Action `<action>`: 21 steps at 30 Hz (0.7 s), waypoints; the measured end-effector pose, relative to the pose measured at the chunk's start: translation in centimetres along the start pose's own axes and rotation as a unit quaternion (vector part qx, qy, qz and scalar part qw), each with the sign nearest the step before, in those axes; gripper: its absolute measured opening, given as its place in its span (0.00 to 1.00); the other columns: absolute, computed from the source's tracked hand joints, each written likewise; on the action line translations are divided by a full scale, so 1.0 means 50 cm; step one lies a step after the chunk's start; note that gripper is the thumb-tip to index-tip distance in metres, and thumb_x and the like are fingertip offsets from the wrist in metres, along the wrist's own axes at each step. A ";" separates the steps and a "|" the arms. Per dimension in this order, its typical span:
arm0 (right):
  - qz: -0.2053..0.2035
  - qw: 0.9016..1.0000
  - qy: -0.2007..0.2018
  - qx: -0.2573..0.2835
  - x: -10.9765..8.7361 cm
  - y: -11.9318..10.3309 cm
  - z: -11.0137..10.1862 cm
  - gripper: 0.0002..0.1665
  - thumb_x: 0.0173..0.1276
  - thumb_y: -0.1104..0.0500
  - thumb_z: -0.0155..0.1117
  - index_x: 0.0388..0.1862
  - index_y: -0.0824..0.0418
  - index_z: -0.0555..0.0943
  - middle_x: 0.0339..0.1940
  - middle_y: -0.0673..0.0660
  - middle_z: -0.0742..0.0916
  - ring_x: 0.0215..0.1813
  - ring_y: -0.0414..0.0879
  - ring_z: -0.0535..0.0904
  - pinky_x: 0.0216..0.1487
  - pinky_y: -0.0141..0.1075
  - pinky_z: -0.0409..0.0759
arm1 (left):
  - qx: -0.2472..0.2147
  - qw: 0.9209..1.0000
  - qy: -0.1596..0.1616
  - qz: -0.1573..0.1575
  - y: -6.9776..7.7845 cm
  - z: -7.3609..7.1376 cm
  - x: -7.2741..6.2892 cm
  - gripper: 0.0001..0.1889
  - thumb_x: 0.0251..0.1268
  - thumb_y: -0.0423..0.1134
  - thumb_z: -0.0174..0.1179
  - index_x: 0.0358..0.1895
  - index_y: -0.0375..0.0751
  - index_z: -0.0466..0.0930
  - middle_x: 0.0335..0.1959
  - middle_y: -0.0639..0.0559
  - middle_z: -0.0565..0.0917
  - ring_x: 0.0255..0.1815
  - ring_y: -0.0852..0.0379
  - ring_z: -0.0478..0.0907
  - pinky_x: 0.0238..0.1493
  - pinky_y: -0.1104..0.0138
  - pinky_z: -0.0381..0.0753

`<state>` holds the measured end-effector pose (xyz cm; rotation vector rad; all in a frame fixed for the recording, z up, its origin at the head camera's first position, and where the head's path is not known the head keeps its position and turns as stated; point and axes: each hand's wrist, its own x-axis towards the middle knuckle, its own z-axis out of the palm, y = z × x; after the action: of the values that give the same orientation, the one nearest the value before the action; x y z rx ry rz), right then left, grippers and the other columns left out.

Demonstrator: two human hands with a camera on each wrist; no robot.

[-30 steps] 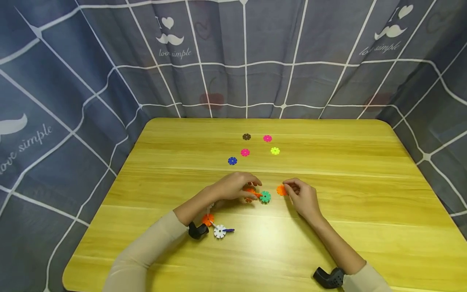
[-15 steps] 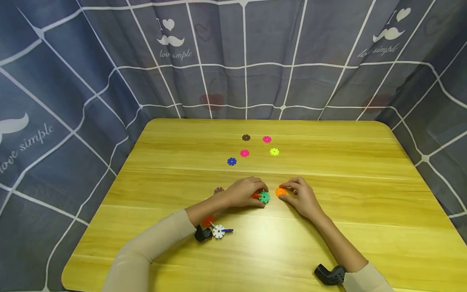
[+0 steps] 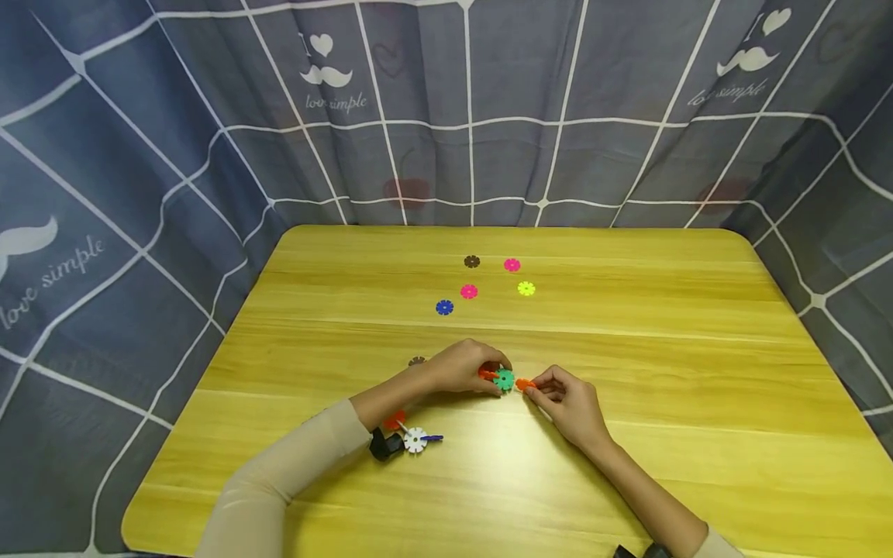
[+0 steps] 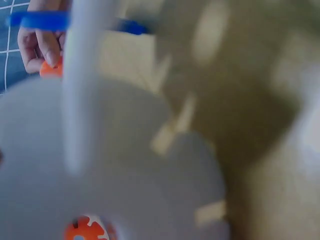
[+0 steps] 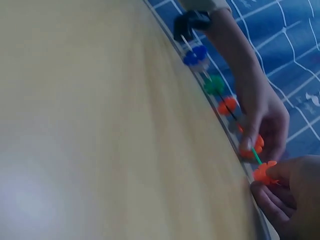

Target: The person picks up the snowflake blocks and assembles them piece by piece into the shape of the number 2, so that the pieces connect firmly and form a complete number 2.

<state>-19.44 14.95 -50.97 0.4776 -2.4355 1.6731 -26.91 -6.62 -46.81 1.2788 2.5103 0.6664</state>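
Notched plastic discs are joined into a chain that runs beneath my left forearm. My left hand (image 3: pixel 467 368) holds its right end, fingers around an orange disc (image 3: pixel 487 374) and a green disc (image 3: pixel 504 380). Just right of the green one, my right hand (image 3: pixel 568 407) pinches another orange disc (image 3: pixel 525 384) between thumb and fingers. In the right wrist view this orange disc (image 5: pixel 265 172) meets the edge of the green disc (image 5: pixel 256 156); how deep it sits cannot be told. A white disc (image 4: pixel 125 140), blurred and close, covers much of the left wrist view.
Near my left forearm show the chain's white disc (image 3: pixel 415 440), an orange disc (image 3: pixel 394 419) and a brown disc (image 3: pixel 416 361). Farther back lie loose discs: blue (image 3: pixel 444 308), pink (image 3: pixel 469 291), yellow (image 3: pixel 526 288) and others. A grid-patterned curtain (image 3: pixel 502 101) hangs behind the table.
My right hand has brought its orange disc leftward and down to the green disc, turning it more edge-on. My left hand has moved right and closed its fingers around the chain's end.
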 end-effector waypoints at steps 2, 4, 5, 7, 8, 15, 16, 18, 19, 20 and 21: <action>-0.002 1.000 0.013 -0.001 -0.009 -0.006 0.008 0.06 0.55 0.65 0.70 0.29 0.60 0.80 0.26 0.53 0.86 0.26 0.46 0.83 0.27 0.31 0.81 | -0.007 1.000 0.002 0.000 0.000 0.000 0.002 0.21 0.51 0.46 0.69 0.48 0.43 0.80 0.40 0.56 0.83 0.36 0.69 0.75 0.38 0.80 0.72; -0.007 1.000 0.024 -0.011 -0.014 -0.011 0.015 0.07 0.54 0.67 0.70 0.27 0.59 0.79 0.26 0.52 0.86 0.26 0.43 0.83 0.27 0.30 0.80 | -0.013 1.000 0.003 0.002 -0.001 0.001 0.003 0.21 0.51 0.46 0.69 0.48 0.42 0.80 0.41 0.55 0.83 0.36 0.69 0.75 0.38 0.80 0.73; -0.012 0.999 0.029 -0.018 -0.017 -0.013 0.019 0.08 0.53 0.68 0.70 0.26 0.58 0.79 0.26 0.51 0.86 0.26 0.41 0.83 0.27 0.29 0.80 | -0.015 1.000 0.004 0.003 -0.001 0.002 0.004 0.21 0.51 0.46 0.69 0.48 0.42 0.80 0.41 0.55 0.83 0.36 0.69 0.76 0.38 0.80 0.73; -0.021 0.999 0.040 -0.029 -0.020 -0.015 0.025 0.10 0.52 0.70 0.70 0.25 0.58 0.78 0.25 0.50 0.85 0.26 0.40 0.82 0.27 0.29 0.80 | -0.017 1.000 0.005 0.005 -0.002 0.003 0.006 0.21 0.51 0.46 0.69 0.49 0.42 0.80 0.42 0.55 0.83 0.37 0.69 0.76 0.39 0.80 0.73; -0.026 0.998 0.045 -0.034 -0.021 -0.015 0.028 0.11 0.52 0.71 0.70 0.25 0.59 0.77 0.25 0.50 0.85 0.26 0.39 0.82 0.27 0.29 0.80 | -0.018 1.000 0.006 0.006 -0.003 0.003 0.006 0.22 0.51 0.46 0.69 0.49 0.41 0.80 0.42 0.55 0.83 0.37 0.69 0.76 0.39 0.80 0.72; -0.051 0.994 0.076 -0.053 -0.027 -0.015 0.044 0.10 0.50 0.73 0.68 0.25 0.62 0.77 0.24 0.51 0.84 0.25 0.41 0.82 0.26 0.29 0.80 | -0.028 0.999 0.011 0.011 -0.002 0.004 0.004 0.23 0.53 0.45 0.68 0.52 0.41 0.79 0.43 0.54 0.83 0.37 0.69 0.75 0.38 0.80 0.72; -0.053 0.994 0.081 -0.051 -0.027 -0.015 0.046 0.11 0.50 0.74 0.68 0.24 0.62 0.77 0.24 0.51 0.84 0.25 0.41 0.82 0.26 0.28 0.80 | -0.031 0.999 0.012 0.011 -0.001 0.004 0.004 0.23 0.53 0.45 0.68 0.52 0.41 0.79 0.43 0.54 0.83 0.37 0.69 0.75 0.38 0.80 0.72; -0.059 0.993 0.091 -0.054 -0.027 -0.015 0.050 0.12 0.49 0.75 0.68 0.24 0.61 0.76 0.24 0.51 0.84 0.25 0.41 0.82 0.25 0.27 0.80 | -0.037 0.999 0.012 0.012 0.000 0.003 0.004 0.22 0.53 0.44 0.68 0.52 0.41 0.79 0.43 0.54 0.83 0.37 0.69 0.76 0.39 0.80 0.73; -0.063 0.992 0.094 -0.055 -0.027 -0.015 0.052 0.12 0.49 0.76 0.68 0.24 0.62 0.76 0.24 0.51 0.84 0.25 0.41 0.82 0.25 0.27 0.79 | -0.040 0.999 0.012 0.013 0.000 0.003 0.004 0.22 0.53 0.44 0.68 0.52 0.41 0.79 0.43 0.54 0.83 0.38 0.69 0.76 0.39 0.80 0.73; -0.068 0.991 0.097 -0.057 -0.027 -0.014 0.053 0.13 0.49 0.76 0.68 0.24 0.62 0.76 0.24 0.51 0.84 0.25 0.41 0.82 0.25 0.27 0.79 | -0.042 0.999 0.012 0.014 0.000 0.003 0.004 0.22 0.53 0.44 0.68 0.51 0.41 0.79 0.44 0.54 0.83 0.38 0.69 0.76 0.39 0.80 0.73; -0.074 0.990 0.101 -0.058 -0.027 -0.014 0.055 0.13 0.49 0.76 0.68 0.25 0.62 0.76 0.24 0.51 0.84 0.25 0.41 0.82 0.25 0.27 0.79 | -0.043 0.999 0.012 0.016 0.001 0.003 0.005 0.21 0.53 0.44 0.68 0.51 0.41 0.80 0.44 0.54 0.83 0.39 0.69 0.76 0.40 0.80 0.73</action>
<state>-17.79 12.41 -51.77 0.4384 -2.2762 1.4373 -26.95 -6.38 -46.93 1.2903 2.4574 0.7922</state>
